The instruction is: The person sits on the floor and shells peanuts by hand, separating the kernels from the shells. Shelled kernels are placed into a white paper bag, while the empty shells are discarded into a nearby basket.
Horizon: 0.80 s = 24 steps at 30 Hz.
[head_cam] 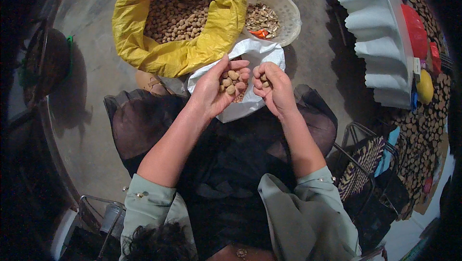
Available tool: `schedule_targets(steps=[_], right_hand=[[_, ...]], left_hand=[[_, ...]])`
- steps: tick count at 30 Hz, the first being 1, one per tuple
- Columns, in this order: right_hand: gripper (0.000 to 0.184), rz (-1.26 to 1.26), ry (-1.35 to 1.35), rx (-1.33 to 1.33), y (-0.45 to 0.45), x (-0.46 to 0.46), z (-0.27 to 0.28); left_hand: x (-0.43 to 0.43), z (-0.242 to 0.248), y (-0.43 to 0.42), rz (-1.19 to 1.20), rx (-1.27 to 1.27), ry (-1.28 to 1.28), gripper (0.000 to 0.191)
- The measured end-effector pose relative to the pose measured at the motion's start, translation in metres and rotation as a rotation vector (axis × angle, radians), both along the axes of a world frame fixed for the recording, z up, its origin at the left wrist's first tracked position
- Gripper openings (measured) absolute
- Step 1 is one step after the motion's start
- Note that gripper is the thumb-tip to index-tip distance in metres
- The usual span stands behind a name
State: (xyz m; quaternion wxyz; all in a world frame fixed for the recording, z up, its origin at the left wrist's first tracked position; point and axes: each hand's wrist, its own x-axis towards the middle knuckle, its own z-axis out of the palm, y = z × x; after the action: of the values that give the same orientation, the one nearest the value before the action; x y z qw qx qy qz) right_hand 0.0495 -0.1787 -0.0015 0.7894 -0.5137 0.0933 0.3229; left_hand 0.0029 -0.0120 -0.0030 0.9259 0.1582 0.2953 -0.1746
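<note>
Several tan nuts in their shells (231,81) lie in my left hand (218,89), palm up with its fingers curled. Beside it on the right, my right hand (276,87) has its fingers closed around a few more of the nuts (265,81). Both hands are over a white woven sack (234,113) on the lap, with small reddish kernels inside, partly hidden by my left hand. Beyond stands a yellow woven sack (223,19), its rim rolled down, full of similar nuts (177,11). A pale perforated basket (290,15) at its right holds split shells (265,15) and an orange wrapper (260,34).
At the right stands a white ruffled item (375,44), with a red object (414,24) and a yellow object (425,87) beyond it. A metal-framed chair with a woven seat (362,163) is at lower right. Another metal frame (103,201) is at lower left.
</note>
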Motion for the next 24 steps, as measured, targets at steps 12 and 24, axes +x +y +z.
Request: schedule_targets(steps=[12, 24], right_hand=[[0.025, 0.297, -1.079, -0.790, 0.012, -0.008, 0.018], [0.016, 0.129, -0.959, -0.715, 0.009, -0.006, 0.005]], left_hand=[[-0.005, -0.005, -0.006, -0.006, -0.087, -0.051, 0.046], [-0.006, -0.002, -0.004, -0.115, 0.257, -0.123, 0.023]])
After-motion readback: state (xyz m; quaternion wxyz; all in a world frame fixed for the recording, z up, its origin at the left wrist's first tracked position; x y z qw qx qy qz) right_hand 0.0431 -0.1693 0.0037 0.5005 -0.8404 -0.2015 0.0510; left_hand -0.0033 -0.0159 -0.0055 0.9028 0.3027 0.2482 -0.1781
